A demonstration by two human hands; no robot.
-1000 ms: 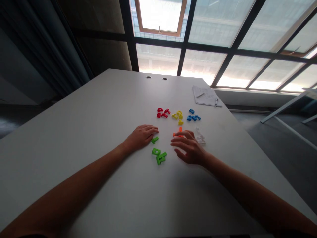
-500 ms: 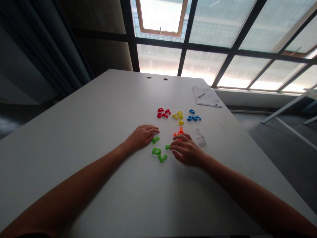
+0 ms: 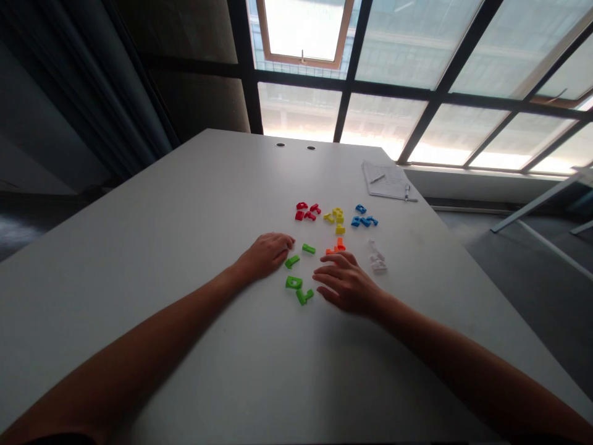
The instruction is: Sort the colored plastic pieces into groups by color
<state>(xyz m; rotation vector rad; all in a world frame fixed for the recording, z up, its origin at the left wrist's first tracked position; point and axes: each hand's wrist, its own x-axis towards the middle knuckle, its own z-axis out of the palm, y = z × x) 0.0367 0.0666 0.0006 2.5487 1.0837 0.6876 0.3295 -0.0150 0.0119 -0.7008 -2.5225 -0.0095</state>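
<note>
Small plastic pieces lie in colour groups on a white table [image 3: 185, 204]. My left hand [image 3: 265, 254] rests flat on the table, fingers out, its tips beside a green piece [image 3: 291, 261]. Another green piece [image 3: 308, 248] lies alone just past it. Two more green pieces [image 3: 293, 283] [image 3: 304, 295] lie between my hands. My right hand [image 3: 345, 283] lies flat with fingers spread and holds nothing. Orange pieces [image 3: 336, 246] sit just beyond its fingertips, and white pieces [image 3: 377, 258] lie to its right.
Red pieces [image 3: 306, 211], yellow pieces [image 3: 335, 218] and blue pieces [image 3: 363, 219] lie in a row farther back. A sheet of paper [image 3: 386, 180] with pens on it lies at the table's far right corner. Large windows stand behind the table.
My right hand took a green piece from the near cluster, carried it forward and let it go near the orange pieces, then drew back and opened flat. My left hand stayed put.
</note>
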